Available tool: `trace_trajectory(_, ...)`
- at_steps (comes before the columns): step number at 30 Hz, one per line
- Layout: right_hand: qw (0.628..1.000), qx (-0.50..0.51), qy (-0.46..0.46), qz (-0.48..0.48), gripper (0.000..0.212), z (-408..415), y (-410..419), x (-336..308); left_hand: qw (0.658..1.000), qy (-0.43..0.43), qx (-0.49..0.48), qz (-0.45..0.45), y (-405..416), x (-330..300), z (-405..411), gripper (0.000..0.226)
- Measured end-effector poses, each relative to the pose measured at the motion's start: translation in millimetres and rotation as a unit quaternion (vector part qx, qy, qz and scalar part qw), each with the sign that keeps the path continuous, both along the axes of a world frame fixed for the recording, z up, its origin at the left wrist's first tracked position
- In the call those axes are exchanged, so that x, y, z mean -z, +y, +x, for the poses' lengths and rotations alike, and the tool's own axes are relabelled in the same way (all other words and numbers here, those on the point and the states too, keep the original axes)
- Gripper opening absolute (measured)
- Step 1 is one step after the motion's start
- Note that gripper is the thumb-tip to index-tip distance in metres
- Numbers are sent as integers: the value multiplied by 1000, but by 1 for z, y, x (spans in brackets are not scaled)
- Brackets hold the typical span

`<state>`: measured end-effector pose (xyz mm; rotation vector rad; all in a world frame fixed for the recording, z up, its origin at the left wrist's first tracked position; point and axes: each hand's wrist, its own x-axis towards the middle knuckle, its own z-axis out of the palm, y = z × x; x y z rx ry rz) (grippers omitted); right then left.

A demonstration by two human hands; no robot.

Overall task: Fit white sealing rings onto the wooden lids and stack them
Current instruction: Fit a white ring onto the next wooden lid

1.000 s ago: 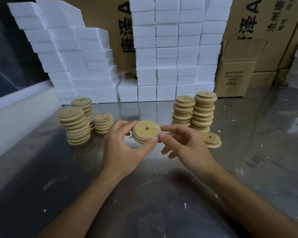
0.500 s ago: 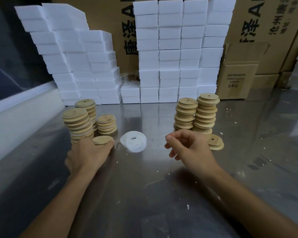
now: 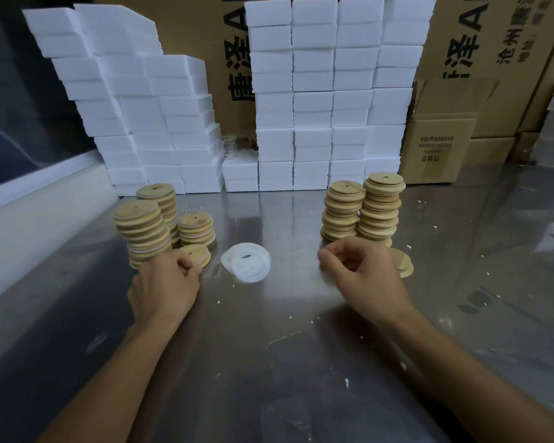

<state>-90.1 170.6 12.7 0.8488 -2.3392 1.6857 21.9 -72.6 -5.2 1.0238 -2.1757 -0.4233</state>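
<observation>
A wooden lid (image 3: 196,254) lies flat on the steel table (image 3: 269,353) in front of three stacks of ringed lids (image 3: 139,230). My left hand (image 3: 165,284) has its curled fingers on the near edge of that lid. A small pile of white sealing rings (image 3: 247,264) lies in the middle between my hands. My right hand (image 3: 363,274) hovers with loosely curled fingers and holds nothing. Behind it stand two stacks of bare wooden lids (image 3: 363,211). A loose lid (image 3: 404,266) lies partly hidden by my right hand.
White foam blocks (image 3: 328,94) are piled high along the back, with a second pile (image 3: 141,123) at back left. Cardboard boxes (image 3: 438,139) stand at back right. A white ledge (image 3: 29,215) runs along the table's left side.
My left hand carried the ringed lid from the centre to the left and down beside the ringed stacks. The ring pile came into view. My right hand let go and stayed in place.
</observation>
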Motion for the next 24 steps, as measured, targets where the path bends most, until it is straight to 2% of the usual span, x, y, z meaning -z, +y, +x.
trace_trajectory(4,992,99,48,67,11,-13,10,0,1000,-5,5,-16,1,0,0,6)
trace_trajectory(6,979,143,51,135,6,-19,16,1,999,16,38,-35,4,-1,0,7)
trace_trajectory(9,947,188,32,258,27,-26,22,4,981,60,157,-94,14,-3,-4,2)
trace_trajectory(12,929,184,-12,321,39,-29,25,6,956,10,273,-104,26,0,-10,18)
trace_trajectory(14,924,183,-12,336,35,-31,27,8,949,-28,299,-101,32,4,-13,22)
trace_trajectory(16,925,190,2,329,31,-34,28,9,950,-33,298,-91,34,4,-13,17)
trace_trajectory(21,923,226,-5,312,46,-39,29,14,952,-31,289,-92,34,0,-11,11)
trace_trajectory(24,920,228,-13,318,39,-42,31,16,953,-49,287,-87,36,-2,-11,8)
